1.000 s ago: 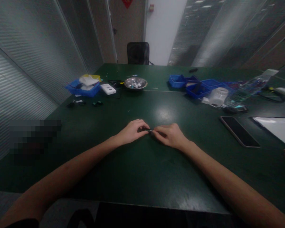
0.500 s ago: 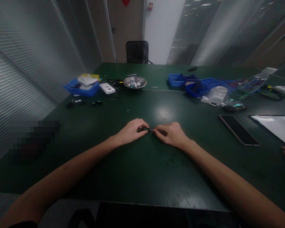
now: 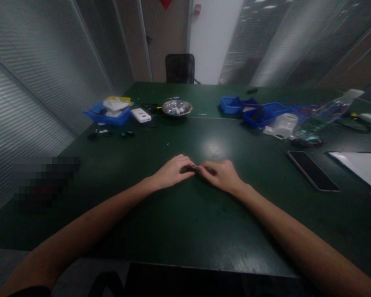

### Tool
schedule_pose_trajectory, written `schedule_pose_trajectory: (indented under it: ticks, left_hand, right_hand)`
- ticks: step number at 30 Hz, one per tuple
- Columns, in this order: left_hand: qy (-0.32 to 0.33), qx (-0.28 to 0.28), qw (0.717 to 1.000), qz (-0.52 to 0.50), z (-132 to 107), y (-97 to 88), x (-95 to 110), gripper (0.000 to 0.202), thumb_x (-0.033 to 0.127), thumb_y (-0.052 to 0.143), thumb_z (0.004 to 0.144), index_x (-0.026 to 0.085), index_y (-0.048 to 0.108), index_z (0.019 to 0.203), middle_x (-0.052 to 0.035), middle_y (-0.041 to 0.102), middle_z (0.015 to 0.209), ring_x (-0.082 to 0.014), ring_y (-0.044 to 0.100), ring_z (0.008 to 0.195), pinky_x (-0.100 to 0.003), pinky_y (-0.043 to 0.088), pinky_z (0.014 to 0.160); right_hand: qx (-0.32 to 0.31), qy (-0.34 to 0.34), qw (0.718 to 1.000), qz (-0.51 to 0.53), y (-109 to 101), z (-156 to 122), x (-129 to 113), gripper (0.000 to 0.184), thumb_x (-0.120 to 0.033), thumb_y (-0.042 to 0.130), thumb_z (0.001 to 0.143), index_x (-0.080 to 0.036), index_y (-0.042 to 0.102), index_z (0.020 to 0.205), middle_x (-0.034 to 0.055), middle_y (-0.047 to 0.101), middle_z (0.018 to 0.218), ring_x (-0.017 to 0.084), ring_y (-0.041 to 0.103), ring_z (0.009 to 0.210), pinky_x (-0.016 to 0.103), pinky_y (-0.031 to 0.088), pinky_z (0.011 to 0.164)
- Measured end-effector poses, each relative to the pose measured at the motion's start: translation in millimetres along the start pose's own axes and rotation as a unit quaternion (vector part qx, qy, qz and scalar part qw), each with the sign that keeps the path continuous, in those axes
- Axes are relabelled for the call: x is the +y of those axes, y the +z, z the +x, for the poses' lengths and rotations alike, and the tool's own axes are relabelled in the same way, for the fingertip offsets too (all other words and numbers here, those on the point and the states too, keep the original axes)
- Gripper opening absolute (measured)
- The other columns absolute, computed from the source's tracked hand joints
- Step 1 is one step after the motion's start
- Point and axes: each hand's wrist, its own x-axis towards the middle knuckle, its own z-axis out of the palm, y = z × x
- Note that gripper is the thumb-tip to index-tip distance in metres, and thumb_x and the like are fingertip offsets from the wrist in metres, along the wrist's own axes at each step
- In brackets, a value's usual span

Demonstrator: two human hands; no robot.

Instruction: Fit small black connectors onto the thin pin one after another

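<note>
We see left hand [image 3: 172, 171] and right hand [image 3: 223, 175] meeting fingertip to fingertip at middle of table [image 3: 185, 222]. Each grip pinching one end of small dark part [image 3: 194, 168] (too small to identify), low over table. Phone [image 3: 312, 170] well right; metal bowl [image 3: 177, 108] far behind.

Left hand [image 3: 172, 171] and right hand [image 3: 223, 175] drawn closer; fingertips now meet over small dark part [image 3: 189, 168]
</note>
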Motion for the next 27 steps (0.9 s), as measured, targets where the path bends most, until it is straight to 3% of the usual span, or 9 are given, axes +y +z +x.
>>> schedule_pose_trajectory:
  ticks: [7, 11, 15, 20, 23, 27]
  left_hand:
    - [0.022, -0.033, 0.999, -0.013, -13, -9.6, -2, 0.027, 0.023, 0.055, 0.101, 0.025, 0.065, 0.126, -0.0071, 0.064, 0.12, -0.0215, 0.057, 0.115, -0.039, 0.045, 0.1]
    - [-0.006, -0.043, 0.999, 0.004, -32, -34.1, -23, 0.031, 0.023, 0.048, 0.103, 0.026, 0.065, 0.129, -0.0074, 0.063, 0.125, -0.0211, 0.057, 0.118, -0.039, 0.045, 0.102]
    - [-0.108, 0.017, 0.992, 0.07, -60, -83.4, -72, 0.031, 0.024, 0.051, 0.1, 0.024, 0.067, 0.126, -0.0058, 0.064, 0.126, -0.0209, 0.059, 0.114, -0.037, 0.045, 0.1]
    - [-0.32, 0.112, 0.924, 0.177, -113, -149.3, -130, 0.034, 0.026, 0.061, 0.093, 0.023, 0.068, 0.127, -0.0036, 0.068, 0.12, -0.0177, 0.062, 0.094, -0.028, 0.046, 0.086]
    - [-0.374, 0.148, 0.896, 0.19, -139, -171.9, -146, 0.037, 0.021, 0.066, 0.091, 0.018, 0.067, 0.127, -0.0002, 0.07, 0.112, -0.0138, 0.061, 0.088, -0.023, 0.045, 0.083]
    - [-0.418, 0.157, 0.884, 0.141, -153, -182.7, -151, 0.043, 0.015, 0.071, 0.088, 0.015, 0.064, 0.13, 0.0009, 0.07, 0.106, -0.0113, 0.06, 0.089, -0.02, 0.043, 0.082]
  right_hand:
    - [0.019, 0.023, 0.999, 0.022, -9, -11, 15, 0.031, -0.04, 0.052, 0.1, -0.02, 0.076, 0.096, 0.0008, 0.072, 0.069, 0.013, 0.06, 0.055, 0.025, 0.041, 0.057]
    - [0.03, 0.058, 0.998, 0.019, -11, -14, 22, 0.034, -0.042, 0.051, 0.1, -0.02, 0.076, 0.095, 0.0006, 0.072, 0.069, 0.012, 0.06, 0.052, 0.026, 0.041, 0.056]
    - [0.023, 0.073, 0.997, 0.012, -16, -14, 26, 0.036, -0.044, 0.05, 0.1, -0.02, 0.077, 0.096, 0.001, 0.073, 0.069, 0.013, 0.061, 0.053, 0.027, 0.042, 0.058]
    - [-0.005, 0.084, 0.996, -0.012, -24, -17, 35, 0.04, -0.047, 0.047, 0.1, -0.021, 0.077, 0.098, 0.0012, 0.072, 0.067, 0.014, 0.06, 0.051, 0.027, 0.041, 0.056]
    - [-0.015, 0.102, 0.995, -0.017, -23, -18, 41, 0.042, -0.049, 0.045, 0.101, -0.021, 0.077, 0.099, 0.0018, 0.074, 0.07, 0.015, 0.061, 0.053, 0.028, 0.042, 0.058]
    - [-0.022, 0.096, 0.994, -0.04, -18, -18, 43, 0.041, -0.05, 0.045, 0.101, -0.023, 0.076, 0.1, 0.0007, 0.073, 0.069, 0.015, 0.062, 0.054, 0.027, 0.042, 0.059]
